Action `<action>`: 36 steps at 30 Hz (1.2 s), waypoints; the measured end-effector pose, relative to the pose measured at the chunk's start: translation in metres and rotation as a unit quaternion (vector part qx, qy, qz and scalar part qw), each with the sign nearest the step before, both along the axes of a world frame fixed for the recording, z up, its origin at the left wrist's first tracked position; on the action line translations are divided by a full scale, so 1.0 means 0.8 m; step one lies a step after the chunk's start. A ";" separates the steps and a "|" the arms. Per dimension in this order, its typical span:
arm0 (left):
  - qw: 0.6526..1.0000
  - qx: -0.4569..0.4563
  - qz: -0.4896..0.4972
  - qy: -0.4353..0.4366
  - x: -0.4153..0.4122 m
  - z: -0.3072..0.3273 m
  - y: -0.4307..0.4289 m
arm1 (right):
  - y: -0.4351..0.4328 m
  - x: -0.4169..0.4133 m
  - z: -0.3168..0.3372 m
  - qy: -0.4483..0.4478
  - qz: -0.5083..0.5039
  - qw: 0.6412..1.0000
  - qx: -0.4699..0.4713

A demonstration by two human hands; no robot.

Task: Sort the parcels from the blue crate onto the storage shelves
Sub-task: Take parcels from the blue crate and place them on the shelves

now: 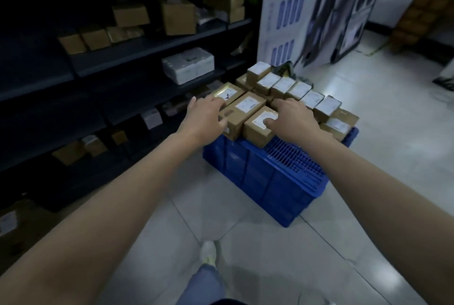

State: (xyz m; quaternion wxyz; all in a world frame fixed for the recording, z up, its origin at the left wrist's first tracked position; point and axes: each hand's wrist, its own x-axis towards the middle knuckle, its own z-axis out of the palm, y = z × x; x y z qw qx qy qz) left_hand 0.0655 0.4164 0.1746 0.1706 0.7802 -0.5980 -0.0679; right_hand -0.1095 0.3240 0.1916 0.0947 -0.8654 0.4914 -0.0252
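Note:
A blue crate (260,177) stands upside down on the floor with several small brown parcels with white labels stacked on top. My left hand (205,118) lies over the left side of the near parcels, fingers spread towards a gold-edged parcel (227,94) and thumb against the middle parcel (242,113). My right hand (292,115) rests on the nearest parcel (258,128), thumb on its label, fingers reaching over the back. A row of white-topped parcels (298,90) runs behind it. The dark storage shelves (110,59) stand to the left.
The shelves hold brown boxes (178,18) and a white parcel (188,65). A white printed panel (317,10) stands behind the crate. Pale tiled floor (368,182) spreads to the right. My foot (208,253) shows at the bottom.

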 end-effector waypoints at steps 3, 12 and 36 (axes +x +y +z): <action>0.999 0.022 -0.007 0.026 0.041 -0.016 -0.063 | -0.066 0.027 -0.022 -0.021 -0.044 0.998 0.050; 0.983 0.105 -0.003 0.153 0.145 -0.092 -0.233 | -0.212 0.094 -0.122 -0.098 -0.171 0.963 0.184; 0.905 0.292 0.121 0.285 0.223 -0.361 -0.523 | -0.467 0.117 -0.416 -0.214 -0.397 0.763 0.462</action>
